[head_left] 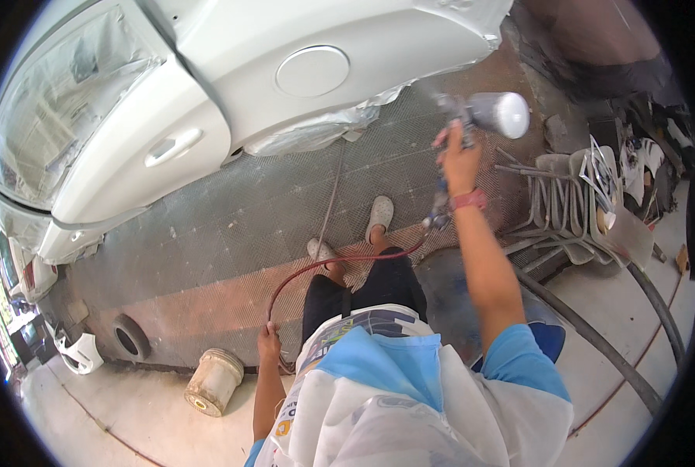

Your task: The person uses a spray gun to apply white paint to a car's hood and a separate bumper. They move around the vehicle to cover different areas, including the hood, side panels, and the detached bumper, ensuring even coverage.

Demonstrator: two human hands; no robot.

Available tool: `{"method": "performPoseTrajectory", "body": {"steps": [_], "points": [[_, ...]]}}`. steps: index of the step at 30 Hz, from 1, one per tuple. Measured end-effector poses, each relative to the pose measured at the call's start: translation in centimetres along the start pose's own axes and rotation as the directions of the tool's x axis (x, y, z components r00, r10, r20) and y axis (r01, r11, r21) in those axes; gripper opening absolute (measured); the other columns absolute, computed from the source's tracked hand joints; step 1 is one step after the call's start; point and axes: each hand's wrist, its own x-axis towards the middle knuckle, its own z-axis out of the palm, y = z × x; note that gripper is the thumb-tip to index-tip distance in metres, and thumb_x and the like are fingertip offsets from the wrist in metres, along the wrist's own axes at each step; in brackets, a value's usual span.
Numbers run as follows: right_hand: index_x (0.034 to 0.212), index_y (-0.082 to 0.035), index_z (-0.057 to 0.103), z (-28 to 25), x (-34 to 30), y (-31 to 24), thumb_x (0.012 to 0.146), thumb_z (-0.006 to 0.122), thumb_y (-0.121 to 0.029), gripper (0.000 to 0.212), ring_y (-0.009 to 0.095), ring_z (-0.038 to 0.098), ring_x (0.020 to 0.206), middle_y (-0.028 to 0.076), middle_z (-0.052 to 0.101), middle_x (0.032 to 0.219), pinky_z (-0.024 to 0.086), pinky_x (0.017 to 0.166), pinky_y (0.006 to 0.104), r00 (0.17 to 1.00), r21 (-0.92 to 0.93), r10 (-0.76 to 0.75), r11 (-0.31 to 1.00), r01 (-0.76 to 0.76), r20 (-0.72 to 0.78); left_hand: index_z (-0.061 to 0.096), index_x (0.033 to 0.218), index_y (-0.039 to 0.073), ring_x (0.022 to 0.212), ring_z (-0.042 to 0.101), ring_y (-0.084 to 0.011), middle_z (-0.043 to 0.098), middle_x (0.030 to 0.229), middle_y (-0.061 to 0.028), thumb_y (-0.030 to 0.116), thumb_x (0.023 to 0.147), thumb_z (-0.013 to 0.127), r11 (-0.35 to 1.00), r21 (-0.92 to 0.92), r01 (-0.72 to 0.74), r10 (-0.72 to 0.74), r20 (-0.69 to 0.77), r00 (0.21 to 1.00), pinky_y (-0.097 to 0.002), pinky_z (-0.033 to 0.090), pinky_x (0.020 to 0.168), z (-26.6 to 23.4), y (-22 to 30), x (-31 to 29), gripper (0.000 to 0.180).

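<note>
My right hand (460,163) is closed around the grip of a spray gun (458,117), raised out to the right at arm's length. A cup with a white end (511,115) sits on the gun, tipped sideways. From the gun's lower end a red air hose (340,258) curves down to the left. Low on the left, my left hand (269,342) grips that hose. The gun points toward the rear end of a white car body (246,86), whose round fuel flap (312,71) shows; a gap separates gun and car. Masking film (316,131) lines the car's lower edge.
Stacked metal-legged chairs (565,194) stand at the right, near thick dark hoses (596,342). A dirty white bucket (214,381) and a tyre (131,337) are at lower left. Beneath my feet lies a mesh-patterned floor (207,233). A dark covered shape (596,47) fills the upper right.
</note>
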Motion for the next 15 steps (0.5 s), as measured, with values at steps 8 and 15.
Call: {"method": "performPoseTrajectory", "body": {"steps": [8,15], "points": [[0.135,-0.006,0.071,16.9,-15.7,-0.8,0.107,0.066,-0.030,0.037,0.027,0.073,0.080,0.016,0.077,0.093,0.058,0.076,0.0380,0.833,0.051,-0.259,0.962,0.268,0.489,0.077,0.105,0.004,0.091,0.070,-0.0305,0.072,0.097,-0.0198,0.050,0.112,0.047,0.909,-0.144,0.391,-0.404,-0.072,0.912,-0.0458,0.054,0.082,-1.8,-11.0,-2.0,0.056],[0.132,-0.003,0.072,14.6,-12.7,2.7,0.107,0.061,-0.050,0.054,0.039,0.074,0.084,0.021,0.076,0.090,0.057,0.079,0.0455,0.809,-0.059,-0.069,0.990,0.128,0.583,0.076,0.108,0.005,0.110,0.070,-0.0439,0.075,0.111,-0.0262,0.050,0.111,0.048,0.972,0.160,0.172,-0.172,-0.012,0.985,-0.0512,0.051,0.095,-1.9,-9.1,-0.9,0.053]]}}
